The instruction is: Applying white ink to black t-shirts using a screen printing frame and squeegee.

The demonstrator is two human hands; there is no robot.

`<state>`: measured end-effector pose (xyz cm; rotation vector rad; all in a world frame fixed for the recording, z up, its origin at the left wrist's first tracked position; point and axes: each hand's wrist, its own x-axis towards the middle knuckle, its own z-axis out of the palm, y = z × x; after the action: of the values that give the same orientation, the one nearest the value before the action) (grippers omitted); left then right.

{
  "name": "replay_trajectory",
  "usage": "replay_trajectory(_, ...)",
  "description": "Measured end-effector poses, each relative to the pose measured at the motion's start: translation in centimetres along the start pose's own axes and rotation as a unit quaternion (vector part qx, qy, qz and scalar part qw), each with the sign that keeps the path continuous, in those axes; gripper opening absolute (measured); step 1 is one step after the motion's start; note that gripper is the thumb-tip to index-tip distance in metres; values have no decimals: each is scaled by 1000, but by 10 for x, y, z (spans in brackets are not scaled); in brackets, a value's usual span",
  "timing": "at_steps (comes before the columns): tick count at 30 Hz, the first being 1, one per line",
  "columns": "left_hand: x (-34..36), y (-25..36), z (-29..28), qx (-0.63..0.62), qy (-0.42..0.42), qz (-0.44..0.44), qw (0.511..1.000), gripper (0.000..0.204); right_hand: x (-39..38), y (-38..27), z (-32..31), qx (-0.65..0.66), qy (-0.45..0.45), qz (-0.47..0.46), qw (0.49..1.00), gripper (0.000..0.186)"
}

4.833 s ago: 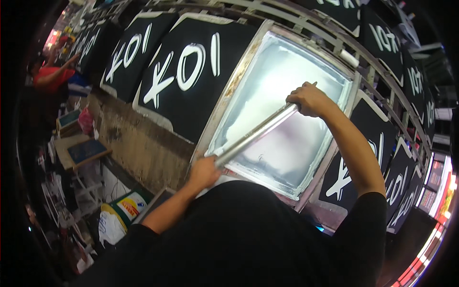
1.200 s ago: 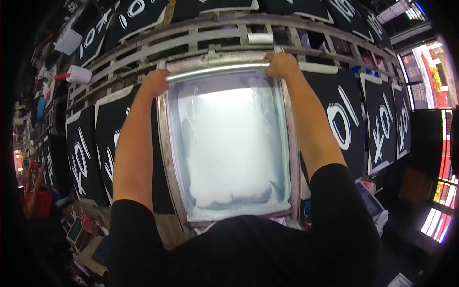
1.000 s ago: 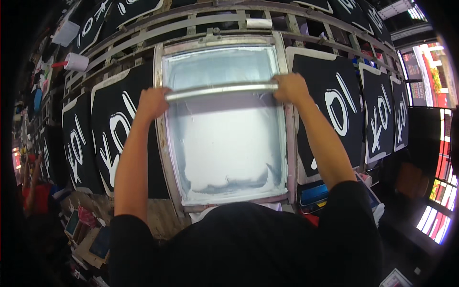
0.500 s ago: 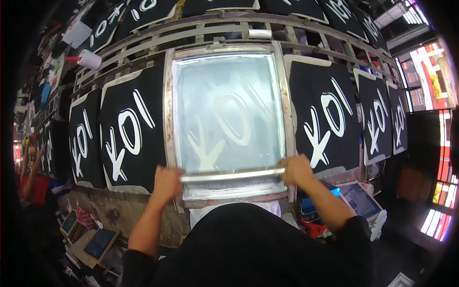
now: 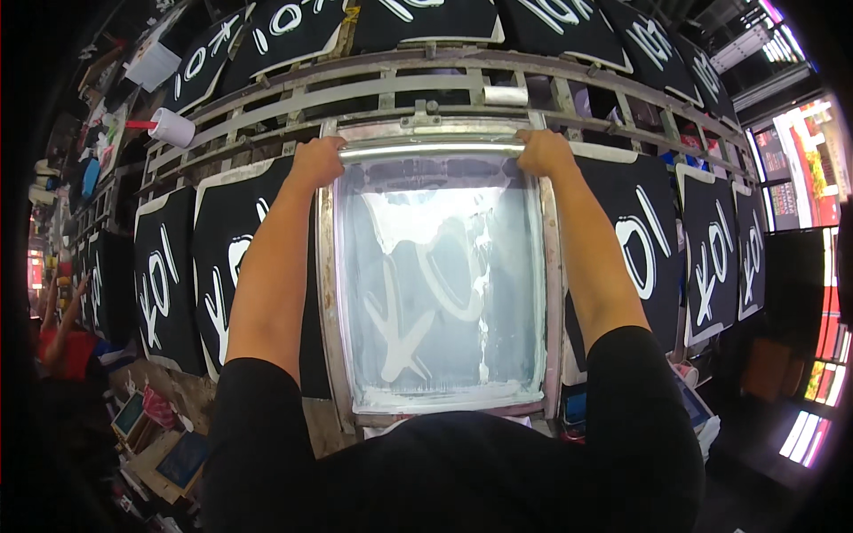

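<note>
A metal-handled squeegee lies across the far end of a screen-printing frame. My left hand is wrapped round its left end, and my right hand grips the right end. Both arms reach forward over the frame. Below the squeegee, the pale mesh carries a stencil of large brush-like lettering. White ink lies on it in an uneven patch near the top and in a broken streak down the right part. Whatever lies under the screen is mostly hidden.
Black fabric panels with white lettering lie on boards to both sides, such as a left panel and a right panel. Beyond a slatted metal rail lie several more. A white tub stands far left; another person's arm shows beyond.
Both hands have pushed the squeegee from the near end of the screen to the far end. White ink now shows in patches on the mesh. The view has shifted slightly.
</note>
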<state>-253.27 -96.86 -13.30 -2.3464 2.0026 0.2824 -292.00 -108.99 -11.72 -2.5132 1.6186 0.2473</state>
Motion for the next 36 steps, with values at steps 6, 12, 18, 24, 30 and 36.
replay_trajectory(6, -68, 13, 15, -13, -37, 11, 999, 42, -61, 3, 29, 21, -38, 14, 999, 47)
replay_trajectory(12, -282, 37, 79, -61, 34, 74, 995, 46, -277, -15, 105, 52, 21, -73, 996, 38)
replay_trajectory(18, -404, 60, 70, -104, -55, 62, 991, 44, -399, -28, 95, 85, -166, -35, 982, 45)
replay_trajectory(24, -250, 35, 21, -49, -139, 74, 986, 31, -237, -8, 40, 32, -210, -43, 976, 45)
replay_trajectory(30, -53, 17, -8, -35, -12, 54, 998, 39, -48, 8, 5, 15, -41, -21, 999, 46)
replay_trajectory(36, -11, 14, -6, 11, -67, -24, 997, 48, -7, 4, 9, -6, -18, 9, 1000, 42)
